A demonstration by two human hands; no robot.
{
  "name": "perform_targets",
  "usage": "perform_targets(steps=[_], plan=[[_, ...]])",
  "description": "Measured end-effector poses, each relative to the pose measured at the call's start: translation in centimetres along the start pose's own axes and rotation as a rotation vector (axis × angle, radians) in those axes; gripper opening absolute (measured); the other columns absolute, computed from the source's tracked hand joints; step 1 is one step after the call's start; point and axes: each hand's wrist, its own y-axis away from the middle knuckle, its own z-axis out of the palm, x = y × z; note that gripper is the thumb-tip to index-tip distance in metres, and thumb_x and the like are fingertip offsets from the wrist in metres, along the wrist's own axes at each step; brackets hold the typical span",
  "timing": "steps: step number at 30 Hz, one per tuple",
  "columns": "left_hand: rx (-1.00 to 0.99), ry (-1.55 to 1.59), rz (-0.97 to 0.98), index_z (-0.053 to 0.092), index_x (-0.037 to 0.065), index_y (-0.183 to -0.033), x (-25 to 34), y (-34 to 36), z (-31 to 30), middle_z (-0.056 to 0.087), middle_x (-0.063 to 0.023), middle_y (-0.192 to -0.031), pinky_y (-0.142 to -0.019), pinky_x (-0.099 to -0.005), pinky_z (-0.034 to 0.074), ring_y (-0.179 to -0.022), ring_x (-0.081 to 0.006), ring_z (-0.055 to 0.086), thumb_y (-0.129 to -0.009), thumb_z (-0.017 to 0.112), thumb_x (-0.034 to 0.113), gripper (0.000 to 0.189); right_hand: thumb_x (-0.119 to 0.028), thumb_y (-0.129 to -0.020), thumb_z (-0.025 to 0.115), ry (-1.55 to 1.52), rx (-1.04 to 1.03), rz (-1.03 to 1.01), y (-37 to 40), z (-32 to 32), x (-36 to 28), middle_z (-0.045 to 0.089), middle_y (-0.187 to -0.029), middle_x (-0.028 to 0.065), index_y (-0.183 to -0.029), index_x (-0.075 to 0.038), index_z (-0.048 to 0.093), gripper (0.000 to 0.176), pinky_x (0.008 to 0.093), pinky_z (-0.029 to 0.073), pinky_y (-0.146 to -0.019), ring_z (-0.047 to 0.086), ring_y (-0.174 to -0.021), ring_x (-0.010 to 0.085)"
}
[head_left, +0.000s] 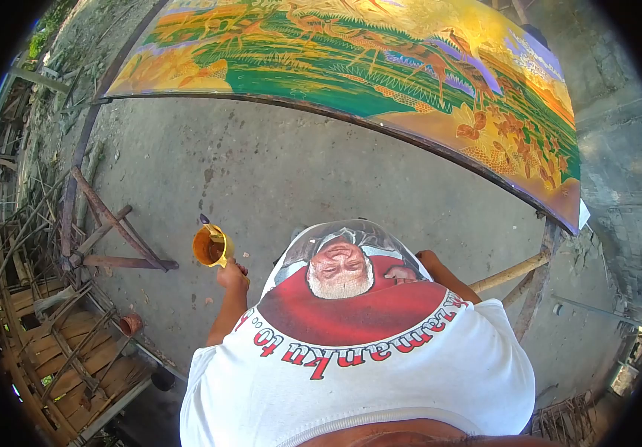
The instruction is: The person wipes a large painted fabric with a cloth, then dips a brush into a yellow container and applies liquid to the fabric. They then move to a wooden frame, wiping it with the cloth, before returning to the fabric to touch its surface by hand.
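My left hand (233, 274) is closed around the handle of a yellow mug (223, 260), held out over the ground to the left of my body. The inside of the mug is stained brown, and a dark-tipped tool, perhaps a brush, sticks up past its far rim. My right hand (427, 260) is beside my belly on the right, partly covered by my printed white shirt (380, 380). Its fingers do not show clearly, and nothing is seen in it. Ahead of both hands, a large painted cloth (321, 63) with birds and plants is stretched on a frame.
Wooden legs (124, 238) prop the frame on the left, and a wooden brace (511, 272) stands on the right. Bamboo slats and sticks (75, 350) lie at lower left near a reddish pot (131, 324). Dark drip spots mark the grey ground (284, 164).
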Motion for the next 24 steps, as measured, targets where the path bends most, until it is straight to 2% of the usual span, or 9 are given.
perform_targets(steps=[6, 8, 11, 15, 17, 20, 24], plan=[[-0.032, -0.008, 0.019, 0.047, 0.003, -0.088, 1.5, -2.9, 2.3, 0.05, -0.0064, -0.063, -0.042, -0.0324, 0.042, -0.045, -0.0159, 0.046, -0.088, 0.063, 0.004, 0.016, -0.02, -0.095, 0.056, -0.175, 0.093, 0.097, 1.0, 0.2, -0.6, 0.071, -0.089, 0.0129, -0.113, -0.001, 0.067, 0.028, 0.0373, 0.058, -0.056, 0.07, -0.068, 0.0229], [-0.022, -0.024, 0.003, 0.047, 0.003, -0.088, 2.5, -2.6, 3.1, 0.05, -0.0064, -0.062, -0.042, -0.0324, 0.041, -0.045, -0.0159, 0.046, -0.088, 0.063, 0.004, 0.016, -0.019, -0.096, 0.056, -0.414, 0.168, 0.132, -1.1, 0.9, 0.4, 0.07, -0.088, 0.0121, -0.112, -0.001, 0.067, 0.026, 0.0367, 0.057, -0.054, 0.069, -0.067, 0.0217], [-0.016, -0.04, -0.013, 0.047, 0.003, -0.088, 3.1, -3.2, 3.5, 0.049, -0.0063, -0.062, -0.041, -0.0322, 0.04, -0.045, -0.0159, 0.046, -0.088, 0.063, 0.004, 0.015, -0.02, -0.096, 0.056, -0.49, 0.213, 0.09, -0.7, 0.6, -2.1, 0.07, -0.088, 0.0112, -0.111, -0.001, 0.066, 0.026, 0.0353, 0.055, -0.052, 0.068, -0.066, 0.0202], [-0.039, -0.028, -0.049, 0.048, 0.003, -0.089, 4.0, -3.5, 3.7, 0.049, -0.0061, -0.062, -0.041, -0.0319, 0.039, -0.046, -0.0156, 0.046, -0.088, 0.062, 0.004, 0.015, -0.02, -0.096, 0.056, -0.491, 0.241, 0.042, 0.2, 1.4, -5.1, 0.07, -0.088, 0.0113, -0.113, -0.001, 0.066, 0.028, 0.0341, 0.055, -0.052, 0.068, -0.066, 0.0197], [-0.046, -0.009, -0.033, 0.048, 0.003, -0.089, 3.6, -4.5, 3.4, 0.049, -0.0061, -0.063, -0.041, -0.0317, 0.039, -0.046, -0.0155, 0.046, -0.088, 0.062, 0.004, 0.014, -0.019, -0.095, 0.056, -0.298, 0.227, -0.026, 1.5, 1.8, -6.4, 0.07, -0.089, 0.0115, -0.115, 0.0, 0.066, 0.029, 0.0336, 0.055, -0.051, 0.067, -0.066, 0.0195], [-0.048, 0.013, -0.029, 0.049, 0.003, -0.088, 3.3, -5.6, 2.5, 0.05, -0.006, -0.063, -0.042, -0.0314, 0.039, -0.046, -0.0154, 0.047, -0.089, 0.063, 0.005, 0.013, -0.018, -0.094, 0.057, -0.259, 0.153, -0.009, 1.8, 2.6, -6.6, 0.07, -0.088, 0.0123, -0.114, 0.0, 0.067, 0.029, 0.0341, 0.055, -0.051, 0.068, -0.066, 0.0197], [-0.013, -0.005, -0.042, 0.051, 0.002, -0.087, 3.4, -6.0, 1.6, 0.05, -0.0059, -0.064, -0.042, -0.031, 0.04, -0.047, -0.0152, 0.047, -0.089, 0.064, 0.005, 0.013, -0.018, -0.094, 0.057, -0.272, 0.169, 0.013, 2.7, 3.4, -6.2, 0.07, -0.086, 0.0125, -0.111, 0.0, 0.069, 0.028, 0.0347, 0.055, -0.051, 0.068, -0.066, 0.0195]])
